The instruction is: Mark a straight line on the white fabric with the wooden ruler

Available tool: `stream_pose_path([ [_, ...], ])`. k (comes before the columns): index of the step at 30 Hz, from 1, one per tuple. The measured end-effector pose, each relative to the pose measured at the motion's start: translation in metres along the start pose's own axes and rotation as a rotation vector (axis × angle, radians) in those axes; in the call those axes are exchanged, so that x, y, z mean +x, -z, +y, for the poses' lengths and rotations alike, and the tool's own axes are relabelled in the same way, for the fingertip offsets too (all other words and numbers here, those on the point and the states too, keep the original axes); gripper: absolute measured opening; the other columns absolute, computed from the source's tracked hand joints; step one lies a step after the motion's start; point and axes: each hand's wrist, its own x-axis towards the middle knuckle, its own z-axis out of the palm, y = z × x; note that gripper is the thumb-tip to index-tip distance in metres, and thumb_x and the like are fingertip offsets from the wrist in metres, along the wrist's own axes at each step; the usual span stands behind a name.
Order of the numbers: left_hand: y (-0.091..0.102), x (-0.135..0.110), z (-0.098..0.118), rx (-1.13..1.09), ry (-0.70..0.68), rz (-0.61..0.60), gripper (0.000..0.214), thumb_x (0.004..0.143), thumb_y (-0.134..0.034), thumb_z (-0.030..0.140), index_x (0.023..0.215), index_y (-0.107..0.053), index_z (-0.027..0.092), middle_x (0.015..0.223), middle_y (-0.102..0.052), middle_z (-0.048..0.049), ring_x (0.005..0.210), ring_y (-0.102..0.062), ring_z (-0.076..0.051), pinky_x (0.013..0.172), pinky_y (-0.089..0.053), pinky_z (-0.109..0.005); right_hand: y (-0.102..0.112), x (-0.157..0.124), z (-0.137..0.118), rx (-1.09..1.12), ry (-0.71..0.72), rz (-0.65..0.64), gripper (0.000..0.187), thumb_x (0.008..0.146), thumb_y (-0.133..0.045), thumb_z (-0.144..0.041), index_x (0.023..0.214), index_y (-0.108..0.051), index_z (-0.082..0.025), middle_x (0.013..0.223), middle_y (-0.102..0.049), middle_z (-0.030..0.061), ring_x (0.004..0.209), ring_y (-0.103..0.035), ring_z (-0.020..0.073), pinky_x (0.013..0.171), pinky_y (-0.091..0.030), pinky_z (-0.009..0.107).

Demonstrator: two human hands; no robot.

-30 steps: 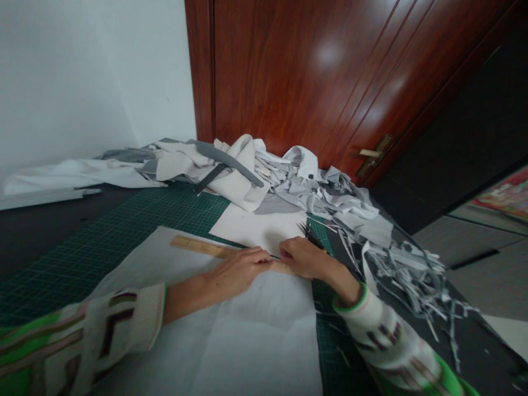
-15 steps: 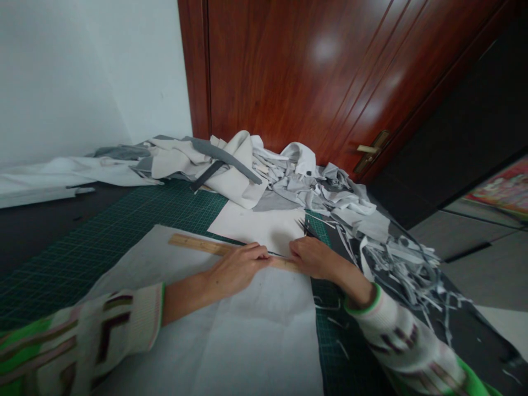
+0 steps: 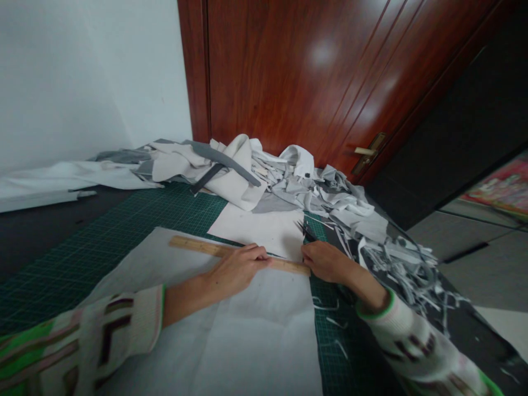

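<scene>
Head view. Left hand [image 3: 237,268] presses flat, fingers spread, on a stiff wooden ruler [image 3: 231,253] lying across thin, limp white fabric [image 3: 247,330] on a gridded cutting mat [image 3: 103,247]. Right hand [image 3: 325,261] is closed round a dark cutting tool at the ruler's end. The fabric probably shifts easily, so hold it through the ruler.

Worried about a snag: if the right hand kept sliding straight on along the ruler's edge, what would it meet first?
Probably the loose fabric strips beyond the right hand, just off the green mat; depth is unclear.
</scene>
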Motion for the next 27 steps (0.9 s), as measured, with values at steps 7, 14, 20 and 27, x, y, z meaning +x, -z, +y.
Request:
stream_pose_path([
  [7, 0.001, -0.002, 0.0, -0.024, -0.001, 0.009, 0.031, 0.096, -0.048, 0.006, 0.12, -0.064, 0.014, 0.1, -0.064, -0.0068, 0.095, -0.059, -0.021, 0.082, -0.051, -0.031, -0.006, -0.002, 0.01, 0.079, -0.013, 0.037, 0.017, 0.088, -0.051, -0.012, 0.088, -0.067, -0.014, 0.092, -0.073, 0.0133, 0.091, -0.068, 0.0246, 0.068, -0.038, 0.029],
  [14, 0.009, -0.002, 0.001, -0.058, 0.008, 0.027, 0.032, 0.094, -0.05, 0.003, 0.121, -0.064, 0.014, 0.12, -0.067, -0.0085, 0.11, -0.06, -0.023, 0.098, -0.048, -0.037, 0.004, -0.01, 0.029, 0.214, -0.087, 0.185, 0.014, 0.091, -0.049, -0.017, 0.086, -0.062, -0.016, 0.083, -0.069, 0.0065, 0.076, -0.063, 0.0172, 0.065, -0.038, 0.025],
  [20, 0.014, -0.012, 0.01, -0.131, 0.032, 0.043, 0.03, 0.096, -0.051, 0.012, 0.125, -0.06, 0.014, 0.117, -0.068, -0.0071, 0.107, -0.059, -0.021, 0.1, -0.045, -0.036, -0.019, -0.019, 0.01, 0.562, 0.009, 0.31, 0.015, 0.097, -0.04, -0.023, 0.088, -0.052, -0.019, 0.075, -0.066, 0.0036, 0.071, -0.063, 0.0183, 0.066, -0.04, 0.026],
  [27, 0.025, -0.037, 0.027, -0.234, 0.084, -0.036, 0.036, 0.093, -0.053, 0.01, 0.126, -0.06, 0.019, 0.119, -0.066, -0.0042, 0.111, -0.058, -0.02, 0.103, -0.043, -0.033, -0.031, -0.011, 0.009, 0.498, -0.096, 0.352, 0.013, 0.092, -0.049, -0.023, 0.086, -0.06, -0.018, 0.079, -0.069, 0.0047, 0.076, -0.065, 0.0194, 0.068, -0.041, 0.027],
])
